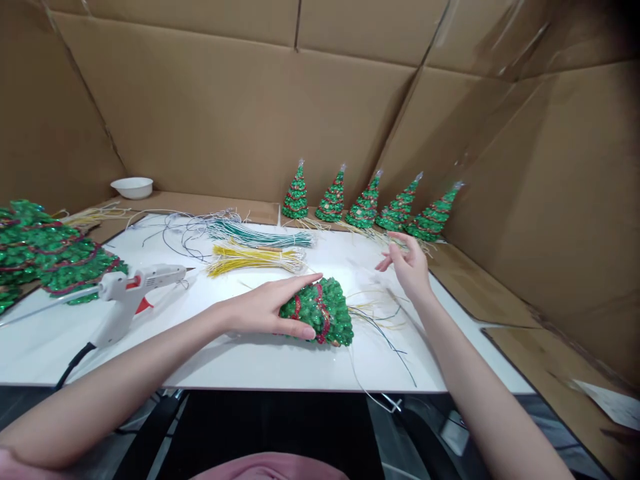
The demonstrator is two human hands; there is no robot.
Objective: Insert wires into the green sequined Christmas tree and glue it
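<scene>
Left hand [267, 308] grips a green sequin tree [320, 312] lying on the white worktop [260, 363]; right hand [407, 263] hovers open just beyond it, over loose wires [377, 313]. Risk: wires snag on fingers & tug tree; glue gun [133, 293] sits left of left hand, possibly hot

A white table top [260, 363] carries a green sequin tree [320, 312] lying on its side under the left fingers [295, 285], loose wires [380, 320] just below the right fingers [395, 257], green and yellow wire bundles [255, 248] beyond the fingertips, and a glue gun [131, 297] well to their left.
</scene>
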